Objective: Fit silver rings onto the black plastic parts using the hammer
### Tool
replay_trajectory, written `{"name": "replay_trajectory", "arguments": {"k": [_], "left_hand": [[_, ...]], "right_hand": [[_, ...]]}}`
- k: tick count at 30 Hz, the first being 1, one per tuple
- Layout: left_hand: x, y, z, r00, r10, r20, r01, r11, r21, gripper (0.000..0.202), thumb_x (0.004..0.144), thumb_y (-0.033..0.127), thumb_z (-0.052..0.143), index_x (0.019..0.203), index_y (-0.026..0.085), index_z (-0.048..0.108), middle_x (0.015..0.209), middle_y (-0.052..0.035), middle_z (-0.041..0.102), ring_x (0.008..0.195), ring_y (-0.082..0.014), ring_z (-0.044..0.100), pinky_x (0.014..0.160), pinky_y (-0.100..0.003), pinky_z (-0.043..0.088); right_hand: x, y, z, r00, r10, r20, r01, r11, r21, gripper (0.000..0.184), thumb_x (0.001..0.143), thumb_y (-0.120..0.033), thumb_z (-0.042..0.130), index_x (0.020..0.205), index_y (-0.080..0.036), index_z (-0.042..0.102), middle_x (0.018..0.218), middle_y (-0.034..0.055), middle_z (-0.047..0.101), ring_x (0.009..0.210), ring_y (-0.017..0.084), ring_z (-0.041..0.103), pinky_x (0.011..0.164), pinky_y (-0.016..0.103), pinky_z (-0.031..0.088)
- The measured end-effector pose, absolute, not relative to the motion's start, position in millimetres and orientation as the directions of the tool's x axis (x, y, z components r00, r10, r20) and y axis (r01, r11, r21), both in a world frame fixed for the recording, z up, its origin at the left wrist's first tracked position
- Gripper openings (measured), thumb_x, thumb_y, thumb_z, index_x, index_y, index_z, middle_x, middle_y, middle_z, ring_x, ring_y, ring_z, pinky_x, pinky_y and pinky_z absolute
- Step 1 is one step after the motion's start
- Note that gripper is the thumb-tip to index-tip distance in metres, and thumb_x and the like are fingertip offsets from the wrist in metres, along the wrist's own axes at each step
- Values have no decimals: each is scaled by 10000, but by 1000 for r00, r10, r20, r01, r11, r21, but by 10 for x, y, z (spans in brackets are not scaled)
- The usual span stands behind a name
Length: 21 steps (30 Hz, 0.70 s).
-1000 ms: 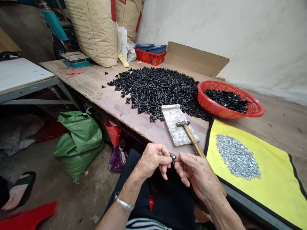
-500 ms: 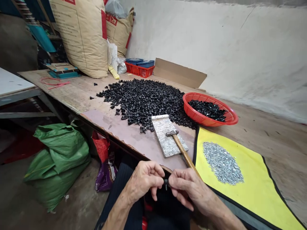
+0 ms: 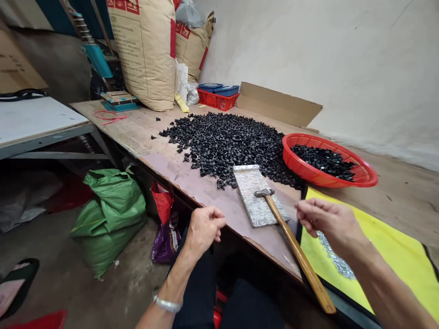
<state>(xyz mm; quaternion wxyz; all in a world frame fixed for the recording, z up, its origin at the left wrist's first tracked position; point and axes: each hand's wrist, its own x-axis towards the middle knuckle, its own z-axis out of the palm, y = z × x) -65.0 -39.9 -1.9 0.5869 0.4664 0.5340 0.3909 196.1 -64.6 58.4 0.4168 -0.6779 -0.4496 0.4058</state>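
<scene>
Moved apart since half a second ago, the left hand hovers at the metal plate's eight o'clock, the right hand at four. Both curl their fingers; I cannot tell whether either grips anything. Black pieces lie heaped at eleven, the hammer partly on the plate.

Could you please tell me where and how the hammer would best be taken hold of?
Probably by the lower half of its wooden handle, with the right hand coming from the person's side. The hammer rests its head on the grey slab, while the long handle slants toward the person and seems to jut past the table's near edge.
</scene>
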Motion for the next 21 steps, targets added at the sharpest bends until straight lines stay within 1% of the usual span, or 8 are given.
{"name": "replay_trajectory", "arguments": {"k": [1, 3, 5, 7, 11, 14, 16, 21], "left_hand": [[-691, -279, -26, 54, 974, -221, 99, 216, 971, 41, 598, 178, 569, 601, 138, 562, 401, 49, 480, 344, -94, 463, 349, -198, 405], [-742, -26, -46, -25, 992, -125, 210, 128, 969, 55, 624, 177, 551, 652, 149, 589, 468, 44, 519, 399, -95, 494, 392, -196, 408], [-733, 202, -66, -50, 999, 18, 369, 2, 929, 64, 649, 178, 547, 662, 162, 607, 524, 36, 552, 478, -104, 526, 475, -208, 420], [-667, 363, -76, -19, 989, 144, 546, -111, 830, 53, 658, 189, 589, 689, 176, 631, 629, 13, 609, 617, -135, 574, 581, -235, 430], [-498, 479, -87, 94, 967, 237, 792, -217, 570, 228, 698, 260, 643, 923, 227, 657, 779, -41, 644, 763, -201, 590, 640, -277, 406], [-452, 495, -113, 215, 938, 271, 838, -320, 442, 245, 750, 220, 594, 987, 252, 647, 834, -56, 638, 802, -204, 585, 658, -275, 395], [-457, 507, -123, 261, 928, 267, 840, -354, 411, 231, 770, 206, 570, 983, 250, 646, 844, -53, 634, 812, -196, 581, 671, -270, 392], [-455, 493, -85, 293, 925, 243, 861, -365, 353, 192, 749, 297, 611, 928, 234, 638, 859, -54, 615, 836, -211, 573, 652, -272, 382]], "right_hand": [[1852, -749, 507, 237, 956, -171, 380, -253, -890, 306, 692, -438, 638, 589, -159, 564, 466, -8, 506, 399, 80, 403, 406, 226, 316], [1666, -894, 402, 223, 963, -150, 557, -252, -791, 304, 701, -449, 597, 570, -177, 565, 437, -15, 478, 404, 91, 399, 419, 235, 315], [1547, -941, 354, 227, 969, -95, 655, -224, -721, 252, 688, -432, 582, 610, -193, 599, 450, -13, 493, 423, 107, 414, 427, 242, 316], [1495, -922, 339, 203, 977, -57, 694, -185, -696, 235, 680, -428, 565, 627, -204, 614, 458, -7, 509, 437, 120, 428, 431, 248, 323], [1512, -878, 334, 155, 985, -78, 711, -166, -683, 269, 680, -454, 539, 599, -204, 599, 431, -4, 494, 426, 128, 428, 431, 254, 327], [1557, -919, 336, 159, 984, -86, 747, -177, -641, 294, 696, -470, 507, 618, -202, 599, 432, -8, 488, 423, 127, 430, 441, 256, 334], [1578, -957, 341, 154, 985, -81, 765, -171, -621, 302, 712, -472, 490, 631, -202, 599, 457, -7, 508, 436, 127, 443, 453, 255, 344], [1552, -984, 359, 134, 988, -70, 787, -149, -599, 302, 717, -467, 485, 625, -205, 605, 463, -6, 525, 453, 132, 469, 462, 251, 359]]}}
